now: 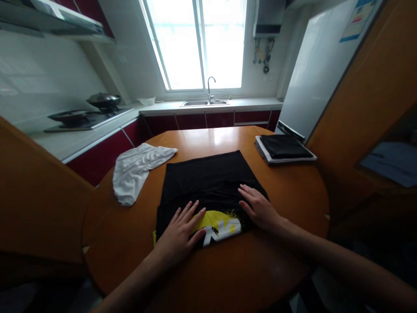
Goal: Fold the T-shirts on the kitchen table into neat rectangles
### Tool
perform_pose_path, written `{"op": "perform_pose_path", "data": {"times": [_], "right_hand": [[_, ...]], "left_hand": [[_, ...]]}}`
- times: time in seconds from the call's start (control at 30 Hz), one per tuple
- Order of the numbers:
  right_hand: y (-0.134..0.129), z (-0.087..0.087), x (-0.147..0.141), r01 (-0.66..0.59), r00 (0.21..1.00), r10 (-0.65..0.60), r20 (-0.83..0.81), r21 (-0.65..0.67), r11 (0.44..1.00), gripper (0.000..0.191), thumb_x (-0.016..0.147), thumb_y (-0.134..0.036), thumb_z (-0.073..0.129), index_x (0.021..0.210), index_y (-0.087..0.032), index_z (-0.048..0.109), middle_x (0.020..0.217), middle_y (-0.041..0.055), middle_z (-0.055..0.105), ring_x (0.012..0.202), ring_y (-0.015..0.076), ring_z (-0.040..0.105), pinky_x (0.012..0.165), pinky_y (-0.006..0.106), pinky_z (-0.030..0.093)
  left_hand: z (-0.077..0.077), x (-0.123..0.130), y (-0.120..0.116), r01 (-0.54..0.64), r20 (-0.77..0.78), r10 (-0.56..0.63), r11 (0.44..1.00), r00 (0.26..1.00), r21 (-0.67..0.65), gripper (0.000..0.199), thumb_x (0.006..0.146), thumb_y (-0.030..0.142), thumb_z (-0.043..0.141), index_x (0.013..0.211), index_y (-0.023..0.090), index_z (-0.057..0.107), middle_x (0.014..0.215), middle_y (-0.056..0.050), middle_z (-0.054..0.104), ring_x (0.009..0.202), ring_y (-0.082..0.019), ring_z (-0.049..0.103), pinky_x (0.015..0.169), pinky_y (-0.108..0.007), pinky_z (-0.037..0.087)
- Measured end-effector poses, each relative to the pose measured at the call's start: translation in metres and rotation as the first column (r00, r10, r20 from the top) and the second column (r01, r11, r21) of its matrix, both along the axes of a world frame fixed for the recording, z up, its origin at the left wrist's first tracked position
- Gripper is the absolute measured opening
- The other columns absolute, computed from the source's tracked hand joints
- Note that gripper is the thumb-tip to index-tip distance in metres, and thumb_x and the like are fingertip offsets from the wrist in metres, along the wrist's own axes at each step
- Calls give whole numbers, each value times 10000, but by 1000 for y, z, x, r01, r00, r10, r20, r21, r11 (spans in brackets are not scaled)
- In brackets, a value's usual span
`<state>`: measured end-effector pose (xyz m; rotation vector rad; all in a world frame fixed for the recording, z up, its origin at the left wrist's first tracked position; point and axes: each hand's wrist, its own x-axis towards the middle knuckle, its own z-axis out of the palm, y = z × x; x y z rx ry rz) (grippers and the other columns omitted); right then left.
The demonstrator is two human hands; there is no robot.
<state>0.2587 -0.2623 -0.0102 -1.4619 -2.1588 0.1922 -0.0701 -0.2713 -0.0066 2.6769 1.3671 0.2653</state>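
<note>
A black shirt with a yellow and white print lies folded on the round wooden table. My left hand rests on its near left part, beside the print, with the fingers spread. On the near right part of the cloth lies my right hand, palm down, its fingers stretched out and the thumb apart. Neither hand grips the fabric. A bit of yellow shows at the shirt's lower left edge.
A crumpled white garment lies at the table's left. Folded clothes, black on top, are stacked at the right. Beyond the table are a counter with a sink, a stove with pans and a fridge.
</note>
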Motion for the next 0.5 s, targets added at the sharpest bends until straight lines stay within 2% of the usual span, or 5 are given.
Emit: {"op": "perform_pose_path", "data": {"times": [0.1,0.2,0.33,0.43,0.5], "right_hand": [[30,11,24,196,977,-189,-98,70,978,387,974,-306,461,1282,-171,652,1263,128,665,1201,250,590,1052,401,457],[67,16,47,267,962,-270,-41,-64,961,268,913,-267,567,1092,-159,735,1065,131,726,1002,237,665,916,341,508],[95,10,60,238,965,-257,-45,-258,936,151,868,-299,662,881,-177,750,870,85,751,798,196,682,699,271,493],[98,2,60,245,960,-271,-67,-264,933,132,844,-299,689,805,-180,730,823,70,736,746,182,660,654,265,462],[97,-3,61,240,963,-261,-62,-241,940,123,829,-289,697,776,-180,715,819,68,721,740,178,642,652,266,453]], "left_hand": [[16,-9,7,-21,229,48,993,972,-120,593,1017,582,302,1474,253,487,1563,-60,423,1442,-275,379,1192,-485,296],[32,-33,33,-76,420,161,974,893,-212,634,1007,601,254,1349,201,608,1389,-96,609,1283,-277,551,1087,-422,436],[33,-74,82,-339,335,339,939,879,-58,547,861,644,498,1066,190,722,1073,-115,714,1025,-308,643,934,-412,496],[23,-92,101,-354,213,372,928,904,-119,442,816,603,533,860,201,712,858,-82,696,807,-260,645,760,-355,506],[18,-95,102,-333,208,363,928,908,-166,419,805,594,544,840,202,686,802,-61,679,739,-235,627,684,-324,488]]}}
